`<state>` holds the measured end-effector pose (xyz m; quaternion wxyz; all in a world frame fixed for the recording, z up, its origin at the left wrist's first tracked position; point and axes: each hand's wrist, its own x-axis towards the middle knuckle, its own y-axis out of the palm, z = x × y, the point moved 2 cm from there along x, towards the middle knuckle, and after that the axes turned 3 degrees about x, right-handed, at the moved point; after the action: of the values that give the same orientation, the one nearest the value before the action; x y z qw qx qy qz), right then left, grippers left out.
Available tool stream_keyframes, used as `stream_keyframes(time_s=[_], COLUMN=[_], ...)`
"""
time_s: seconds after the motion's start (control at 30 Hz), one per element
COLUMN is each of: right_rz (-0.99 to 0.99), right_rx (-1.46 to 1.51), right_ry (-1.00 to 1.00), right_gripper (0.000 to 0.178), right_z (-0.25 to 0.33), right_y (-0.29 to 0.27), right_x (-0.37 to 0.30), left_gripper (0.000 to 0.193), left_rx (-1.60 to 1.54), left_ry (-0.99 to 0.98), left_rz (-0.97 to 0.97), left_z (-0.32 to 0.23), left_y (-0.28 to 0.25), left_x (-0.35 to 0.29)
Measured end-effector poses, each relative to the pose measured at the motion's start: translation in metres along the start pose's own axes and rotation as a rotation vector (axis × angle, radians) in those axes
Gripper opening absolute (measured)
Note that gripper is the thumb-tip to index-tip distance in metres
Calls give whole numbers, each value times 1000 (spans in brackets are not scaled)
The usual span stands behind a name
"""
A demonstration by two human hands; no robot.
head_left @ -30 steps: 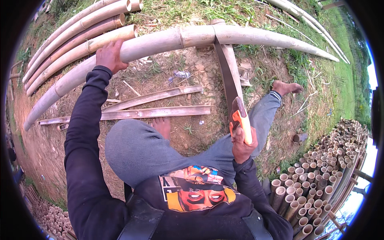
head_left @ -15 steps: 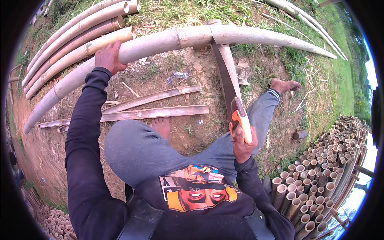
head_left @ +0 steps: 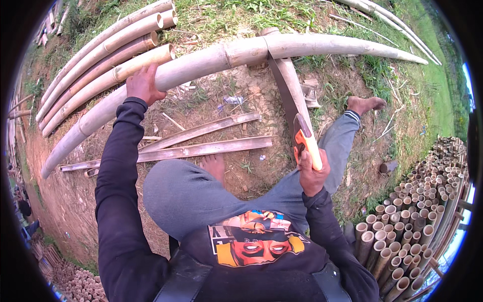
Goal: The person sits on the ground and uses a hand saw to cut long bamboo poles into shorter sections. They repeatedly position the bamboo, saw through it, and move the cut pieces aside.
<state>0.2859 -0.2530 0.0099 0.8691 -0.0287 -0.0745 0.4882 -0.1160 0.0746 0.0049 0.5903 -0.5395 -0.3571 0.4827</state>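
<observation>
A long pale bamboo pole [head_left: 201, 61] stretches across in front of me, bowed by the lens. My left hand [head_left: 145, 85] is closed over its left part, fingers on top and thumb toward the right. In my right hand [head_left: 314, 172] is the orange handle of a hand saw [head_left: 286, 93]. Its dark blade runs forward from my fist, and the far end meets the pole right of its middle, at a thin line across the bamboo. The blade's tip is hidden at the pole. A pale wooden support [head_left: 297, 83] stands beside the blade, under the pole.
Several cut bamboo poles [head_left: 108, 48] lie at the far left. Two split bamboo strips [head_left: 201, 149] rest on the dirt by my bare foot [head_left: 213, 166]. A large stack of bamboo pieces [head_left: 402, 226] stands at the right. More poles [head_left: 397, 25] lie far right.
My right hand has pushed the saw forward, bringing its handle closer to the pole. My left hand keeps its hold on the pole. The whole view has shifted slightly.
</observation>
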Motion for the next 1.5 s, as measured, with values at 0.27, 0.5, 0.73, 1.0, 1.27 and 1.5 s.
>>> stream_keyframes(time_s=[0.27,0.5,0.73,1.0,1.27,1.5], right_rz=[78,14,42,45,35,45], right_rx=[179,-12,80,-4,40,97], right_ry=[-66,5,-100,51,-43,22], right_gripper=[19,17,18,16,17,24], right_z=[-51,-13,-35,-28,-36,-56], right_y=[109,12,72,27,67,53], right_x=[184,26,118,50,111,88], left_gripper=[93,92,93,94,93,94], left_rx=[-17,-39,-3,1,9,-5], left_ry=[-7,18,-18,5,20,9], left_rz=[26,11,46,29,13,33], left_z=[1,2,0,-1,1,-2], left_y=[2,1,3,-2,5,-6], left_x=[3,0,3,0,4,3])
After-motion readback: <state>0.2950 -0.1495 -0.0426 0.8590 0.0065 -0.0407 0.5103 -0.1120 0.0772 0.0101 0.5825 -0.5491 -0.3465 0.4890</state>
